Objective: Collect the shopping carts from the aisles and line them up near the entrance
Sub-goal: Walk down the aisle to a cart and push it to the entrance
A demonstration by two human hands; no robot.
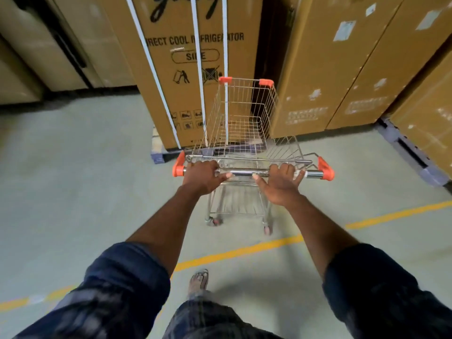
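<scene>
A: Where is the cart (244, 129) standing?
B: On the floor (85, 167), pointing at the boxes (181, 94). The left hand (203, 176) and right hand (281, 182) are gripping its handle (242, 172), fingers (210, 165) curling over it.

Gripping the chrome bar handle (244, 172) of a silver wire shopping cart with orange corner caps (244, 118): left hand (203, 176) near its left end, right hand (281, 182) toward the right. Ahead, tall brown cardboard refrigerator boxes (186, 57); underfoot, grey-green floor (73, 167), yellow painted line (232, 253).
</scene>
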